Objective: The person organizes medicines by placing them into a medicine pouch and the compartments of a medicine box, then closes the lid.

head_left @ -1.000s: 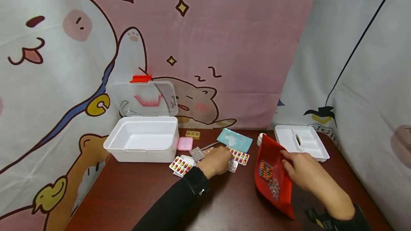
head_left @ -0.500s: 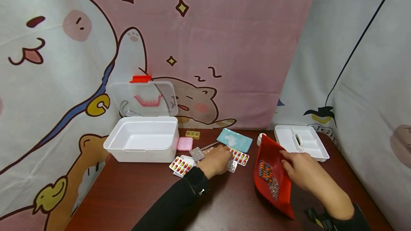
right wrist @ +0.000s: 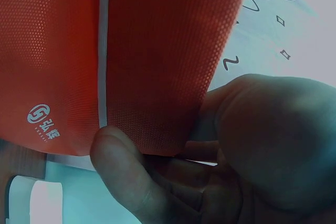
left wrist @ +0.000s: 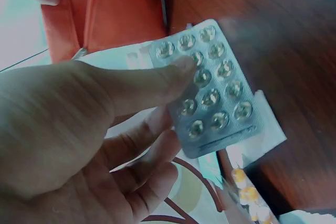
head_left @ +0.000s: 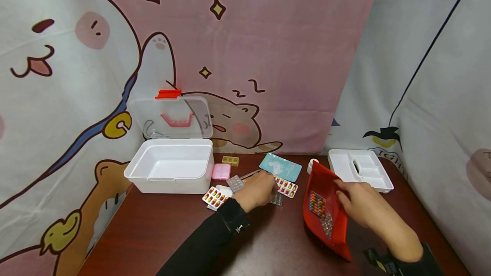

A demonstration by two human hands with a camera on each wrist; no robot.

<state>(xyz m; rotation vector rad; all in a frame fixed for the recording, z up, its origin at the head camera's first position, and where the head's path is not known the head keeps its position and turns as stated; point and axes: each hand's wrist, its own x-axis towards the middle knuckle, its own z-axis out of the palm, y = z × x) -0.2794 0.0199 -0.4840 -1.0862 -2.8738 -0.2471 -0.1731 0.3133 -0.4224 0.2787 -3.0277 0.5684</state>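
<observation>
My left hand [head_left: 258, 190] pinches a silver blister pack [left wrist: 210, 90] between thumb and fingers, its clear round pockets facing up in the left wrist view. From the head view most of that pack is hidden behind the hand. On the right, my right hand [head_left: 358, 199] grips the edge of a red zip pouch [right wrist: 58, 51], thumb on its outer face. The pouch is held tilted with its mouth apart. Inside lie an orange-and-green capsule blister pack [head_left: 317, 204] and a clear blister pack [head_left: 327, 226].
An open white box [head_left: 168, 165] with its clear lid raised stands left. Red-and-yellow capsule packs [head_left: 215, 198], a pink case [head_left: 221, 171], a yellow pill case [head_left: 230, 160] and a teal packet [head_left: 281, 167] lie mid-table. A white divided tray [head_left: 374, 167] and white bottle [head_left: 311, 165] sit right.
My left hand has tipped the silver blister pack and shifted slightly, so less of the pack shows below it. The right hand and pouch have hardly moved.
</observation>
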